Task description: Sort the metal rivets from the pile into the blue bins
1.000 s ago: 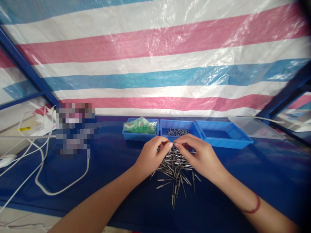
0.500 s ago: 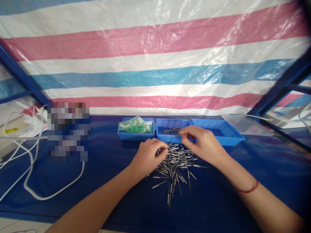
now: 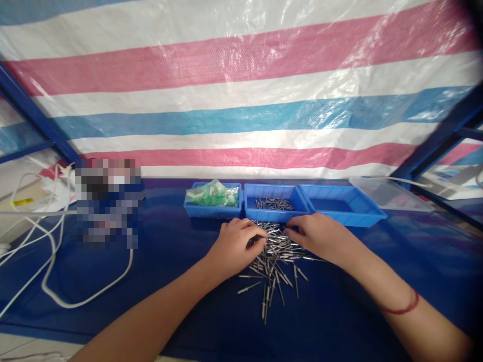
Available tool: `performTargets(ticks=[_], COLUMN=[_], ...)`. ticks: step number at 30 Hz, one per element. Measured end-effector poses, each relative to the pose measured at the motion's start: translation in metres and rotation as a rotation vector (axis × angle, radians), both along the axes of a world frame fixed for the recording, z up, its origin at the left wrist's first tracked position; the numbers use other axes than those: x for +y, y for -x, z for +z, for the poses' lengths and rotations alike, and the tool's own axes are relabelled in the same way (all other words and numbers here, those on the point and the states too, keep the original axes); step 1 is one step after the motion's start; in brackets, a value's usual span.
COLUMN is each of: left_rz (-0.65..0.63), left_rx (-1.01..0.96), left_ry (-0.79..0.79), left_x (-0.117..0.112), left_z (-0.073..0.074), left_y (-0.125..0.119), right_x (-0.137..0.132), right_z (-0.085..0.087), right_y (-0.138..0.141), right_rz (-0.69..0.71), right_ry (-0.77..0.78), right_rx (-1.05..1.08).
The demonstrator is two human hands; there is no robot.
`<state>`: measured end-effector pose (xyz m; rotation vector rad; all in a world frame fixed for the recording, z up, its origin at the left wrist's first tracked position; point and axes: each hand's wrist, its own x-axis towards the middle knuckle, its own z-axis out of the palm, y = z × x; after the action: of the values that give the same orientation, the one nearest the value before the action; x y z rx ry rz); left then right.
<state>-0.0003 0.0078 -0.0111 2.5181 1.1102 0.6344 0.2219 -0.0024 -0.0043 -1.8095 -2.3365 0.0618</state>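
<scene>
Lowering the right hand (image 3: 320,239) from the middle blue bin (image 3: 273,216), overlapped half a second ago, to the right edge of the loose rivets (image 3: 279,244) heaped on the blue table (image 3: 339,306). Keeping the left hand (image 3: 237,246) over the heap's left side. Curling fingers inward on both hands; cannot tell whether pinching any rivet.

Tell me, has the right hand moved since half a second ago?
Yes. Judged against the middle blue bin, the right hand has drawn back, away from its rim, to the pile of metal pins in front.
</scene>
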Motion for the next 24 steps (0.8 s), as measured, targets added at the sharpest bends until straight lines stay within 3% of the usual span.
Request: performTargets(ticks=[8, 19, 24], left_rz=[0.016, 0.012, 0.015], left_rx=[-0.011, -0.006, 0.015], left_ry=[-0.002, 0.008, 0.025], left_x=[-0.002, -0.004, -0.004], left_z=[-0.001, -0.001, 0.001], left_y=[-0.001, -0.001, -0.002], right_x=[0.002, 0.002, -0.001], right_z=[-0.003, -0.007, -0.002], right_y=[0.02, 0.033, 0.031], right_rz=[-0.201, -0.189, -0.104], right_ry=[0.057, 0.068, 0.095], right_rx=[0.072, 0.186, 0.203])
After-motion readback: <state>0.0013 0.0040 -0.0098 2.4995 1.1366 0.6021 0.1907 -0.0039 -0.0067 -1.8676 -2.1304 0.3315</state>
